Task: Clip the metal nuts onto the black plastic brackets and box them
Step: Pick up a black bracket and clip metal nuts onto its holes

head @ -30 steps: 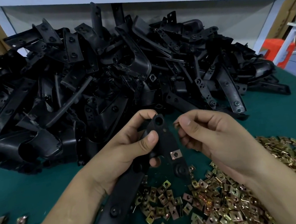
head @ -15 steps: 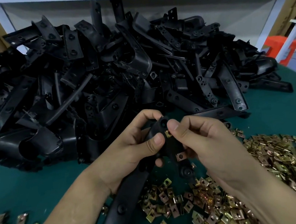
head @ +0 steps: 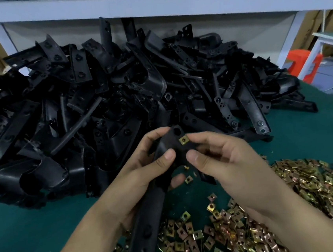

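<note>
While left hand (head: 134,180) grips black bracket (head: 147,220) | right hand (head: 227,166) pinches bracket's top, forefinger touching clipped nut (head: 184,140) | loose nuts (head: 224,232) below right wrist

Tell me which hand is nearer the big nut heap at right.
Right. The right hand is just left of the heap; the left hand holds the bracket beyond.

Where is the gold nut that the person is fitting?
Centre of the head view: the gold nut sits near the top of the held bracket, touching the right hand.
</note>
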Demonstrator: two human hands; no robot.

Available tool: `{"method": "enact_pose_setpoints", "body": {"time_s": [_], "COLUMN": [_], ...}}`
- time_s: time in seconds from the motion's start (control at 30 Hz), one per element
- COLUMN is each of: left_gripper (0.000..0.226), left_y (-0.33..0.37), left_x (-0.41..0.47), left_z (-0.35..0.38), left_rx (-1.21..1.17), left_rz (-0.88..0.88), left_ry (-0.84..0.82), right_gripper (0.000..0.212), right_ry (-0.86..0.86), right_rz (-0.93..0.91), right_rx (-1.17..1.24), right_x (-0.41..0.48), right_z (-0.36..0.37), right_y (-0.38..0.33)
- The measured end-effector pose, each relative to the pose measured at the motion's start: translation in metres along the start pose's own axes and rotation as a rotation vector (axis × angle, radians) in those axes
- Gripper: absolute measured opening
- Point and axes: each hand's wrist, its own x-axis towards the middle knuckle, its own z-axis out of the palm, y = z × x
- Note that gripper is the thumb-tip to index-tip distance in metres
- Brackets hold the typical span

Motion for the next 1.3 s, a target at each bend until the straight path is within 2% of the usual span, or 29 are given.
{"method": "enact_pose_setpoints", "body": {"time_s": [0.17,0.33,0.43,0.67,0.8,0.97,1.07,1.2,1.3], "left_gripper": [0.058,0.061,0.059,0.065,0.068,0.064,0.059,0.046,0.037], "left_y": [0.011,0.011,0.004,-0.032,-0.068,-0.117,-0.144,-0.177,-0.201], "left_x": [-0.008,-0.011,-0.008,-0.013,-0.021,-0.043,-0.058,-0.069,-0.072], "left_z": [0.000,0.031,0.062,0.147,0.199,0.261,0.290,0.312,0.313], "left_rx": [-0.013,0.111,0.110,-0.024,0.040,0.194,0.294,0.496,0.666], "left_rz": [-0.054,-0.030,-0.032,-0.223,-0.297,-0.411,-0.497,-0.575,-0.554], "left_ry": [-0.098,-0.032,-0.045,-0.212,-0.365,-0.545,-0.574,-0.633,-0.681], "right_gripper": [0.025,0.026,0.038,0.044,0.037,0.038,0.037,0.059,0.060], "right_ry": [0.102,0.171,0.252,0.499,0.687,1.009,1.115,1.099,1.034], "right_rz": [-0.018,-0.102,-0.169,-0.135,-0.067,0.044,0.216,0.556,0.737], "right_rx": [-0.013,-0.296,-0.455,-0.529,-0.564,-0.634,-0.632,-0.633,-0.620], "right_x": [0.003,-0.021,-0.049,-0.140,-0.208,-0.302,-0.355,-0.409,-0.430], "right_z": [-0.014,-0.032,-0.044,-0.090,-0.120,-0.149,-0.156,-0.153,-0.148], "right_y": [-0.021,-0.038,-0.049,-0.065,-0.067,-0.054,-0.036,-0.003,0.021]}}
